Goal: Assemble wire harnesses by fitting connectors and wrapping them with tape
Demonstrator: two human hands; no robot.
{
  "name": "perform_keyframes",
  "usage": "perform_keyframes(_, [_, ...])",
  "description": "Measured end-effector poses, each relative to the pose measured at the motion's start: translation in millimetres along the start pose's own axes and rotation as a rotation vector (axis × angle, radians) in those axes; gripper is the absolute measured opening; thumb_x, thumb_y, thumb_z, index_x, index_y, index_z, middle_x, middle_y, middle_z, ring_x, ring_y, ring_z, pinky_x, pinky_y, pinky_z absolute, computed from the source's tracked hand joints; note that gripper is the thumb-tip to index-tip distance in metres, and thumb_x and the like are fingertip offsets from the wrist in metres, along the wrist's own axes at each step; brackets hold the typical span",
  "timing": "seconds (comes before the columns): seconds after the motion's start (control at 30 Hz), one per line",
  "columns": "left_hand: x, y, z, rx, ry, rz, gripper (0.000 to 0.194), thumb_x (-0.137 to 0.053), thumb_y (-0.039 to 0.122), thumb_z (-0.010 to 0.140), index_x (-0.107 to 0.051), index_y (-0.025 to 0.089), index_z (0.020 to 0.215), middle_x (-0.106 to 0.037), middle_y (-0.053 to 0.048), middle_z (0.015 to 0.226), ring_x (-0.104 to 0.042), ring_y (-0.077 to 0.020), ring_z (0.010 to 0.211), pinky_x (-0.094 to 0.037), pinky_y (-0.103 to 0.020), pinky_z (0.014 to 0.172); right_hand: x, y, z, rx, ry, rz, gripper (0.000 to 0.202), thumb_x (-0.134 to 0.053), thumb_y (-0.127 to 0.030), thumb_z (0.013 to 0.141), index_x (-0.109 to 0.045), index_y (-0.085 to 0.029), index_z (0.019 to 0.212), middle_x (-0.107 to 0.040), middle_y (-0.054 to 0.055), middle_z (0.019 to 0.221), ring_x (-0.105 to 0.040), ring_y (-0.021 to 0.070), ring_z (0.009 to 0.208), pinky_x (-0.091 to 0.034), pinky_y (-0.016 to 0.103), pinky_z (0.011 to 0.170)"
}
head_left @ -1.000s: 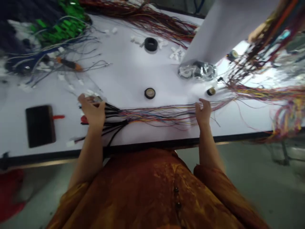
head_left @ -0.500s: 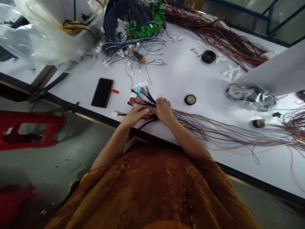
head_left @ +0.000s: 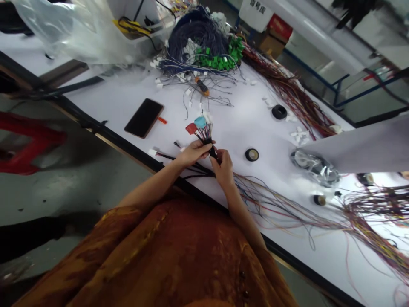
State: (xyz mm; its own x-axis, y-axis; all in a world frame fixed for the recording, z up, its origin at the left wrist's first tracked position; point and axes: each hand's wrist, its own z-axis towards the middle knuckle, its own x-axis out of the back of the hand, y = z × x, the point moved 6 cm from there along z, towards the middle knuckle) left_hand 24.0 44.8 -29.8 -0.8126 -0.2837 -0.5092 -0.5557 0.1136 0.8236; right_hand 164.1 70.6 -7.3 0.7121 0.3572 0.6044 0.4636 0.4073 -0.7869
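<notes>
A bundle of black-wrapped wires (head_left: 212, 150) is held between both hands near the table's front edge. My left hand (head_left: 193, 153) grips it just below its fanned end, where a red connector (head_left: 191, 128), a light blue connector (head_left: 200, 122) and white ones show. My right hand (head_left: 223, 164) pinches the same bundle slightly lower and to the right. A white connector on a dark cable (head_left: 152, 152) lies left of my left hand. Long coloured wires (head_left: 271, 194) run from beneath my right hand toward the right.
A phone (head_left: 144, 118) lies on the left. Tape rolls (head_left: 252, 154) (head_left: 279, 112) sit to the right. Behind are a coiled cable heap (head_left: 191, 36), an orange-handled tool (head_left: 202, 87) and plastic bags (head_left: 79, 32). A red stool (head_left: 28, 143) stands at the left.
The view has shifted and turned. The connector ends now point up and away, raised between my hands, instead of lying to the left; my right hand has moved to below them.
</notes>
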Motion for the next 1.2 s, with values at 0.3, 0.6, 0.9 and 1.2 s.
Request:
perform_keyframes(0.3, [-5.7,11.3,-3.9,-0.087,-0.104,0.205,0.03,-0.076,0.037,0.078,-0.067,0.012,0.09,-0.052,0.004,0.062,-0.04,-0.0053,0.053,-0.028,-0.022,0.052,-9.2,-3.2,-3.5,0.027,-0.119,-0.203,0.032,-0.032,-0.034,0.102,-0.059,-0.018,0.107,-0.071,0.013,0.098,-0.063,0.0234,0.085,-0.046,0.034,0.078])
perform_keyframes(0.6, [-8.2,10.5,-2.9,-0.086,-0.204,0.36,0.026,-0.072,0.039,0.081,-0.063,0.015,0.078,-0.05,0.005,0.057,-0.044,-0.0068,0.055,-0.035,-0.022,0.057,-4.7,-2.9,-5.1,-0.002,-0.223,-0.226,0.025,-0.035,-0.033,0.102,-0.056,-0.019,0.101,-0.069,0.008,0.091,-0.061,0.021,0.083,-0.042,0.031,0.075])
perform_keyframes(0.9, [-16.7,7.6,-6.0,-0.044,-0.2,0.437,0.011,-0.07,0.026,0.08,-0.067,0.015,0.082,-0.058,0.003,0.063,-0.054,-0.009,0.061,-0.043,-0.023,0.063,8.9,-8.5,-6.8,-0.116,-0.394,-0.46,0.025,-0.036,-0.031,0.107,-0.055,-0.017,0.111,-0.074,0.011,0.102,-0.067,0.0224,0.089,-0.039,0.03,0.072])
perform_keyframes(1.2, [-30.8,2.0,-7.0,0.006,-0.106,0.404,0.015,-0.076,0.026,0.077,-0.066,0.016,0.081,-0.065,0.001,0.068,-0.061,-0.0101,0.064,-0.052,-0.024,0.064,16.1,-7.4,-7.4,-0.1,-0.431,-0.578,0.031,-0.03,-0.03,0.108,-0.053,-0.014,0.122,-0.073,0.014,0.113,-0.071,0.0253,0.096,-0.045,0.033,0.074])
